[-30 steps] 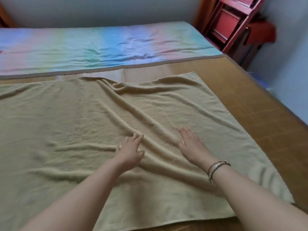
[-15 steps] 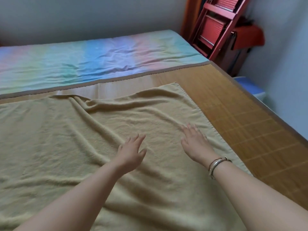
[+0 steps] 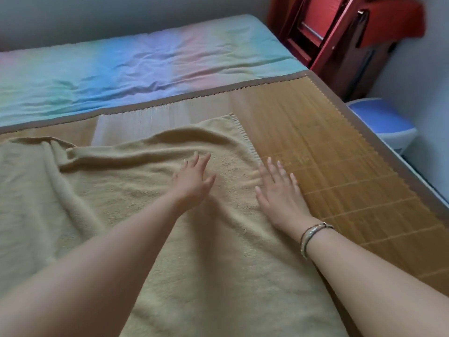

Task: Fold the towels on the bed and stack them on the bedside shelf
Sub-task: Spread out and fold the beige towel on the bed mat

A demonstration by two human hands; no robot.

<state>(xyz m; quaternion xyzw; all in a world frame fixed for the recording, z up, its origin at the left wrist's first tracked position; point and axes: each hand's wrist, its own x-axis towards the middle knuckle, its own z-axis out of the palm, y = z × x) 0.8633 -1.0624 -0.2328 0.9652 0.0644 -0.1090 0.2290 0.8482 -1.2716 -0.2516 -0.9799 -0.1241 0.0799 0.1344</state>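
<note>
A tan towel [image 3: 121, 215] lies spread and rumpled across the bamboo mat [image 3: 340, 166] on the bed, its far right corner showing near the mat's bare strip. My left hand [image 3: 192, 181] reaches over it with fingers straight and relaxed, grasping nothing. My right hand [image 3: 279, 193], a bracelet [image 3: 311, 235] at the wrist, lies flat with fingers spread along the towel's right edge. Beyond the mat is a pastel striped sheet [image 3: 145, 62]; red wooden furniture [image 3: 340, 32] stands at the bedside.
</note>
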